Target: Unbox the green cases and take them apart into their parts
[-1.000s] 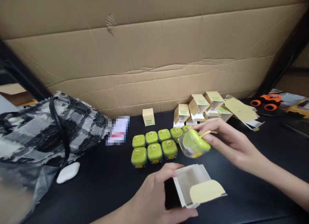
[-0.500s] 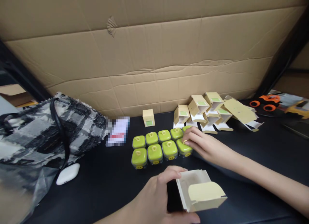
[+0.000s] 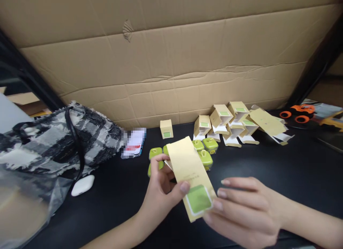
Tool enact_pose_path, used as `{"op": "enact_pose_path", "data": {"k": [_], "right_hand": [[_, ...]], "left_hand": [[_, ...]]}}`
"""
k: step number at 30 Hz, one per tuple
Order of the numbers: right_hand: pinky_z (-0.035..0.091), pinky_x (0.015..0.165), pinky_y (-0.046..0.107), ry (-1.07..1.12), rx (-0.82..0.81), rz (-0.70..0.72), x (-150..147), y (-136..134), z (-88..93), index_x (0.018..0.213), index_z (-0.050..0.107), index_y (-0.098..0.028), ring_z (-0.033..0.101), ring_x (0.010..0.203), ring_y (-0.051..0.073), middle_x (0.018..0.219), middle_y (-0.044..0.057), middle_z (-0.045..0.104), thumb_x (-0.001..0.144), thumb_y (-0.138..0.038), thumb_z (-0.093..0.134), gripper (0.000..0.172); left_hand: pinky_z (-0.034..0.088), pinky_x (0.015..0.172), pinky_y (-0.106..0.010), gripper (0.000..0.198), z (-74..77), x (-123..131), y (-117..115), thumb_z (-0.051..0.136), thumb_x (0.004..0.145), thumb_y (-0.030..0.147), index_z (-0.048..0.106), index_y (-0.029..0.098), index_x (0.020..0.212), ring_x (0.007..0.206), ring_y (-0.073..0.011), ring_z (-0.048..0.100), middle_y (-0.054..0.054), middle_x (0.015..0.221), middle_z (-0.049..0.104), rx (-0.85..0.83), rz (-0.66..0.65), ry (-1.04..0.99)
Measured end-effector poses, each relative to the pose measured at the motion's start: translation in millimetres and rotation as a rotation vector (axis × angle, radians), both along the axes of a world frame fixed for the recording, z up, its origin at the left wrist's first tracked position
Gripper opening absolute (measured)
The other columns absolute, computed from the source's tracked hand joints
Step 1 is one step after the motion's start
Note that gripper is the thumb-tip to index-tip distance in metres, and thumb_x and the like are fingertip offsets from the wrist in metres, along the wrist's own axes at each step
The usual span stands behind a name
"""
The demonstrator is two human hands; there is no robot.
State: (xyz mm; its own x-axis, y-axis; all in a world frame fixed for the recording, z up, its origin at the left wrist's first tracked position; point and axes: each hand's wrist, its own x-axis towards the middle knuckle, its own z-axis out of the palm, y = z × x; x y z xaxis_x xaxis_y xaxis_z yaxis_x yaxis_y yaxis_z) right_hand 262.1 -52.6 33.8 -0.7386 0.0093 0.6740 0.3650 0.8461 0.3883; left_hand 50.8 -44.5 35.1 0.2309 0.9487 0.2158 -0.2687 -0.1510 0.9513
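Note:
My left hand grips a small pale-yellow carton, thumb pressed on its front face. The carton is tilted, with a green label low on that face and a white flap edge at its left. My right hand is at the carton's lower right edge, fingers stretched out side by side, tips against or just beside it. Its thumb is hidden. Behind the carton stand two rows of green-lidded square containers with loop knobs, several partly covered by the carton and my left hand.
Open cartons are stacked at the back right, beside flattened cartons and an orange-wheeled toy vehicle. One closed carton stands behind the containers. At left are a plaid bag, a white case and a plastic bag.
My right hand has left the green-lidded containers and moved down to the carton. My left hand has raised the carton leftward and turned it, so its labelled face shows.

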Motion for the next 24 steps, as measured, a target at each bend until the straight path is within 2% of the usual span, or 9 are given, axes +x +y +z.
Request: {"op": "enact_pose_path", "data": {"k": [4, 7, 9, 12, 18, 24], "right_hand": [[0.046, 0.092, 0.032, 0.15, 0.053, -0.083, -15, -2, -1.7, 0.091, 0.067, -0.033, 0.059, 0.079, 0.014, 0.084, -0.005, 0.07, 0.085, -0.018, 0.058, 0.019], [0.047, 0.089, 0.037, 0.179, 0.044, -0.072, -14, 0, -1.7, 0.097, 0.066, -0.029, 0.059, 0.095, 0.02, 0.087, 0.001, 0.071, 0.084, -0.02, 0.058, 0.018], [0.048, 0.085, 0.039, 0.181, -0.002, -0.052, -12, 1, -1.7, 0.097, 0.066, -0.024, 0.057, 0.103, 0.022, 0.09, 0.004, 0.071, 0.085, -0.018, 0.056, 0.017], [0.05, 0.083, 0.039, 0.187, -0.047, -0.046, -11, 2, -1.4, 0.096, 0.064, -0.02, 0.058, 0.103, 0.022, 0.09, 0.006, 0.071, 0.087, -0.016, 0.052, 0.016], [0.054, 0.076, 0.032, 0.261, 0.031, -0.034, -19, 4, 1.0, 0.082, 0.063, -0.021, 0.062, 0.089, 0.017, 0.082, 0.002, 0.07, 0.087, -0.011, 0.048, 0.019], [0.053, 0.089, 0.036, 0.373, -0.048, 0.007, -23, 4, -2.6, 0.082, 0.061, -0.022, 0.06, 0.096, 0.017, 0.087, 0.002, 0.069, 0.083, -0.01, 0.05, 0.016]], "left_hand": [[0.057, 0.061, -0.027, 0.047, 9.7, 1, -7, 0.076, 0.072, 0.041, 0.041, 0.023, 0.098, 0.076, -0.0194, 0.07, -0.002, 0.086, 0.071, -0.219, -0.006, -0.057], [0.058, 0.06, -0.029, 0.044, 11.9, 1, -11, 0.071, 0.077, 0.039, 0.041, 0.022, 0.104, 0.081, -0.0233, 0.071, -0.006, 0.094, 0.071, -0.34, -0.035, -0.084], [0.058, 0.062, -0.03, 0.045, 11.8, 2, -11, 0.072, 0.077, 0.039, 0.041, 0.022, 0.105, 0.085, -0.0237, 0.071, -0.006, 0.097, 0.07, -0.355, -0.027, -0.092], [0.058, 0.063, -0.029, 0.046, 10.0, 2, -9, 0.072, 0.077, 0.039, 0.04, 0.022, 0.106, 0.086, -0.023, 0.071, -0.005, 0.097, 0.07, -0.373, -0.013, -0.079], [0.058, 0.062, -0.029, 0.048, 9.9, 5, -9, 0.073, 0.077, 0.037, 0.039, 0.021, 0.107, 0.083, -0.0224, 0.07, -0.007, 0.097, 0.07, -0.381, -0.011, -0.068], [0.058, 0.067, -0.031, 0.045, 13.8, 4, -13, 0.07, 0.08, 0.034, 0.04, 0.02, 0.11, 0.086, -0.0222, 0.07, -0.009, 0.104, 0.069, -0.407, -0.05, -0.104]]}}
